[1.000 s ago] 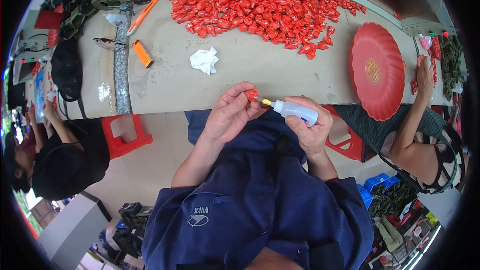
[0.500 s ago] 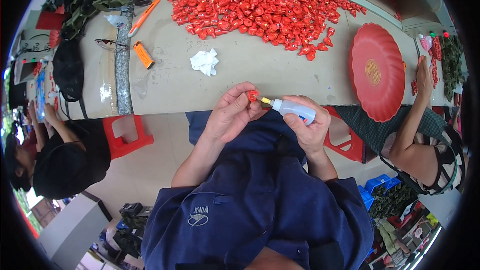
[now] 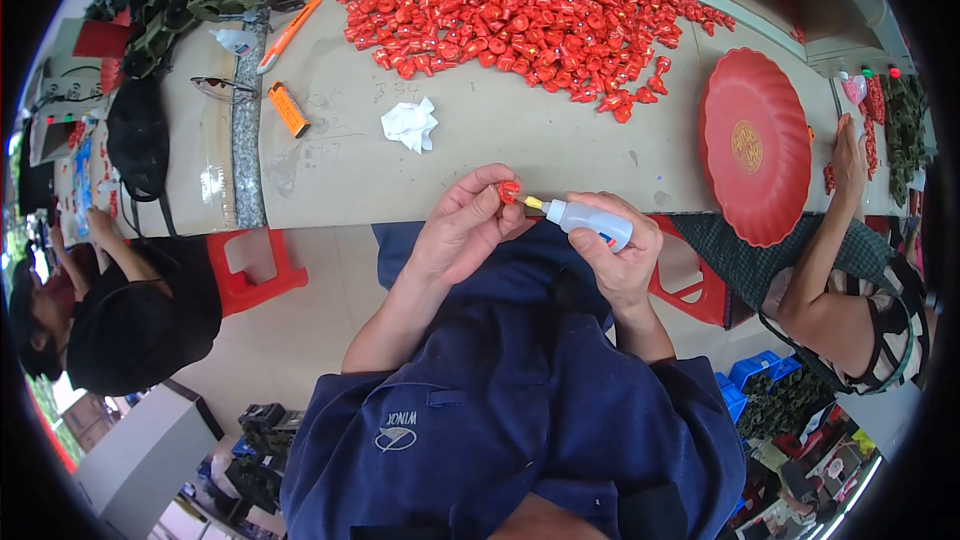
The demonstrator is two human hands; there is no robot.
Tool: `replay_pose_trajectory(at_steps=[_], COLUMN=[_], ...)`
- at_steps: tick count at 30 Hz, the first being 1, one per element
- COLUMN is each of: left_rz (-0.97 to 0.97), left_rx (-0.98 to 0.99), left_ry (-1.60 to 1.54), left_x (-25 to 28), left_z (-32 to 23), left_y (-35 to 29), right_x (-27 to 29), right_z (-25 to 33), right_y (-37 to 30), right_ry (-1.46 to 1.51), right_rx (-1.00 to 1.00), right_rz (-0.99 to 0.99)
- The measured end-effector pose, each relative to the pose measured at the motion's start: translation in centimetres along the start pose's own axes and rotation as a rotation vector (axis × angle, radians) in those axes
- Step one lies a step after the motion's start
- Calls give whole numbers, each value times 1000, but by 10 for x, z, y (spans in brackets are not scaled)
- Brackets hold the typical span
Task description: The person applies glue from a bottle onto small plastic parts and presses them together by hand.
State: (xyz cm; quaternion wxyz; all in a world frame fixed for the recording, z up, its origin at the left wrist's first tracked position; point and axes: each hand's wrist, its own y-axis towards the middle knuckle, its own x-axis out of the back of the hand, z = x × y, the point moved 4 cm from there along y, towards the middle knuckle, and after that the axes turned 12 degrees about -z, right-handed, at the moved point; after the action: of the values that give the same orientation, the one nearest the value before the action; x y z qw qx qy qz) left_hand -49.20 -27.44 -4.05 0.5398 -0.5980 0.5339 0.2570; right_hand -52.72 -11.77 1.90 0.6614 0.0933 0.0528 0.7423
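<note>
- Left hand (image 3: 455, 230): fingers and thumb pinch one red part (image 3: 509, 191) above the near edge of the table (image 3: 335, 175).
- Right hand (image 3: 630, 255): wraps the bottle (image 3: 590, 223) at its body, tilted so that the yellow nozzle (image 3: 533, 202) points left, toward the part.
- Part position: between the left fingertips, directly left of the nozzle, clear of the table surface. Whether the thin tip touches the part or stops just short of it cannot be told at this size.
- Step in hand: judged from this pose, application of the bottle's contents to the part. Whether any liquid is leaving the tip is not visible.
- Next move, as judged: calls for the part held firm, the tip aligned with the chosen spot, and light, even pressure on the bottle. Excess pressure could flood the part or wet the left fingertips.
- Supply: a broad pile (image 3: 540, 25) of similar red parts lies at the far side of the table, well apart from both hands.
- Surroundings: a red scalloped dish (image 3: 760, 190) lies to the right; a crumpled tissue (image 3: 409, 125) lies beyond the left hand; an orange knife (image 3: 291, 32) lies far left.
</note>
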Motion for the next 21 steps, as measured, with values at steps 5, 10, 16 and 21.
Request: replay_pose_trajectory(at_steps=[5,10,16,21], left_rz=[5,43,-17,-15], left_rx=[0,-6,-18,-27], left_ry=[-9,-12,-14,-4], left_x=[0,-1,0,0], left_z=[-1,0,-2,-2], left_y=[0,1,-1,-1], right_x=[1,2,4,2], right_z=[0,0,-1,-2], right_y=[-1,-1,0,1], right_ry=[-9,1,4,-2], right_rx=[-15,-1,3,7], right_rz=[26,-4,-35,-26])
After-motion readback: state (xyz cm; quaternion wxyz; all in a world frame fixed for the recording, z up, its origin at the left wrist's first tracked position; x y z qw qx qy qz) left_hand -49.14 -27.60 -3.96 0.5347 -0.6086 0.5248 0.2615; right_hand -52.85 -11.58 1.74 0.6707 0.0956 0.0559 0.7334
